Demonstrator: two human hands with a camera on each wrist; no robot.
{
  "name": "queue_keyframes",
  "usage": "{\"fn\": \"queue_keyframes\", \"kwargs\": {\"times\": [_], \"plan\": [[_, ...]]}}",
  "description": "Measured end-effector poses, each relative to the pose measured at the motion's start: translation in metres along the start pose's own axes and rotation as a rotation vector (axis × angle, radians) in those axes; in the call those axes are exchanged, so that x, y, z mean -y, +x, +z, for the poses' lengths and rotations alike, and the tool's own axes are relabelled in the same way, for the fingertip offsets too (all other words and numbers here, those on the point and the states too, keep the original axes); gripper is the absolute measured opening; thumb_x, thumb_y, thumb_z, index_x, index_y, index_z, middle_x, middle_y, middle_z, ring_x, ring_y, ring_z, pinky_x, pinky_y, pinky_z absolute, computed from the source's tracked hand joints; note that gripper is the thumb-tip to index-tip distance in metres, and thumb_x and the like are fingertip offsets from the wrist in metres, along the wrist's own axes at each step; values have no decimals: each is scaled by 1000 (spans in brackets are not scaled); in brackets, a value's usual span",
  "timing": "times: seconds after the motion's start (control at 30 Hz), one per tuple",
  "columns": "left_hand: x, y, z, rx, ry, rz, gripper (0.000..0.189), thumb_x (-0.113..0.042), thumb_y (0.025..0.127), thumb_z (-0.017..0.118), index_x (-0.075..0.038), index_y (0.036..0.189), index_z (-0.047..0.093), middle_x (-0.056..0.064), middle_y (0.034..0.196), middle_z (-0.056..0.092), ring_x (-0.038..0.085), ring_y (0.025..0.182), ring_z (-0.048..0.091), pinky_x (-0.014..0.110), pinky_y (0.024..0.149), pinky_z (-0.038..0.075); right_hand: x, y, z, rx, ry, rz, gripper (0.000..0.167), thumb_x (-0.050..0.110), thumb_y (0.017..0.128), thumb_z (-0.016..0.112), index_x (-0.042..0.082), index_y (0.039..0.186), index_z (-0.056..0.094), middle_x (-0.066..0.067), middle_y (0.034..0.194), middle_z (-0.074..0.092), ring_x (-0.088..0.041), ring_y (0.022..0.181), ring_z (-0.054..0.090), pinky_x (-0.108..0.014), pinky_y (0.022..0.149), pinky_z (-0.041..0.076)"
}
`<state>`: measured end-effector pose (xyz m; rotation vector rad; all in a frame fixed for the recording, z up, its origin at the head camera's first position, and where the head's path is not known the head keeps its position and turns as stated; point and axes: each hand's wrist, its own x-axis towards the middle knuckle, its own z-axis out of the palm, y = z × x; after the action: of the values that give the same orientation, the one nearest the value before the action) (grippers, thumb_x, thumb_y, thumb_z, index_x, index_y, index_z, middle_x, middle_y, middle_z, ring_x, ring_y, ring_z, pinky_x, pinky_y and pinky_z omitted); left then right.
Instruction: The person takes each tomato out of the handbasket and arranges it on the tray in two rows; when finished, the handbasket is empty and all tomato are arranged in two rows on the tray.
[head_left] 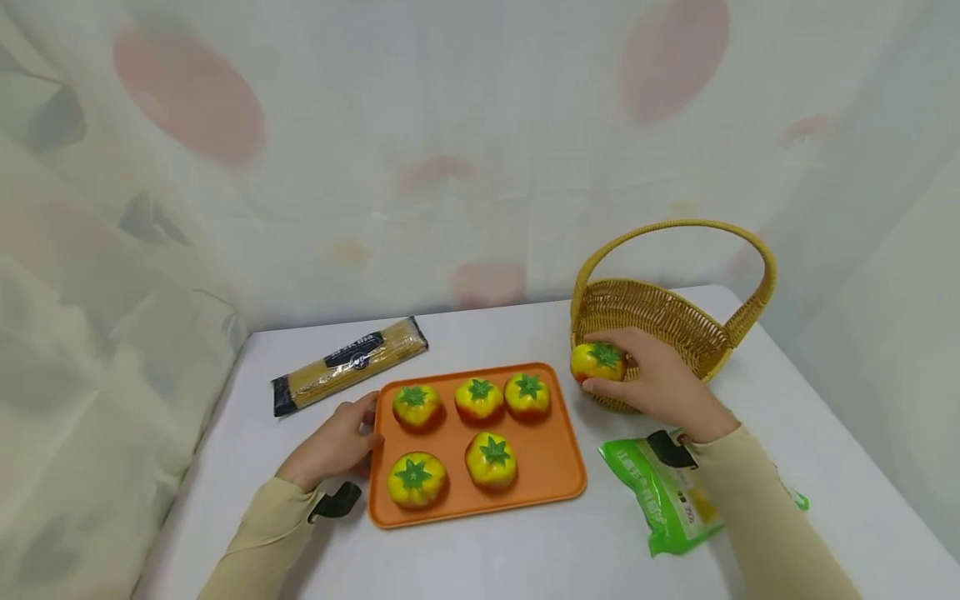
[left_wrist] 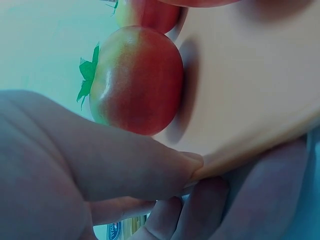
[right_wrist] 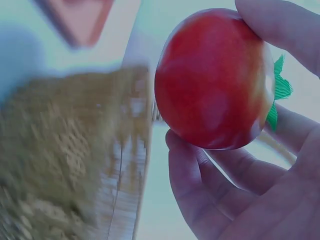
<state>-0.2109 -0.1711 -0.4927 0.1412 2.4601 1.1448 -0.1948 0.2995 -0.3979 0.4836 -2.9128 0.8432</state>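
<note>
My right hand (head_left: 660,379) grips a yellow-and-red tomato (head_left: 597,362) with a green leafy top, at the near left rim of a wicker basket (head_left: 693,317). In the right wrist view, thumb and fingers hold the tomato (right_wrist: 212,80) from both sides, with the basket blurred beside it. At the left end of an orange tray (head_left: 551,462), my left hand (head_left: 333,442) pinches the rim; the left wrist view has the thumb (left_wrist: 150,165) on top and fingers below. Several like tomatoes (head_left: 491,461) sit on the tray, spaced apart in two rows.
Behind the tray's left end lies a clear pack of dry noodles (head_left: 352,367). A green-and-white food bag (head_left: 663,492) lies below the basket, partly under the right forearm. The basket's tall handle (head_left: 675,223) arches up near the back cloth.
</note>
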Motion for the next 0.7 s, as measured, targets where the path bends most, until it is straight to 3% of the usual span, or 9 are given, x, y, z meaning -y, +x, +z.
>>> {"fn": "queue_keyframes", "kwargs": {"times": [0.23,0.43,0.7], "plan": [[-2,0,0,-7,47,-11,77,-7,103,62,-5,171,26,33,146,51,19,80,72,35,66,68,22,-17,33,62,58,-49,64,49,91,86,27,147,64,0,144,65,-20,127,63,-51,110,56],[-5,1,-2,-16,62,-7,77,-7,103,62,-3,171,26,33,146,52,19,82,73,35,69,68,32,-22,54,129,58,-48,63,47,89,88,27,143,65,2,135,64,-15,119,63,-47,106,58],[-3,0,0,-4,-2,-22,77,-5,103,62,-5,171,26,33,146,51,21,74,73,35,65,68,35,-28,74,185,41,-59,61,46,89,89,26,141,65,7,124,61,-9,110,63,-41,99,60]]}}
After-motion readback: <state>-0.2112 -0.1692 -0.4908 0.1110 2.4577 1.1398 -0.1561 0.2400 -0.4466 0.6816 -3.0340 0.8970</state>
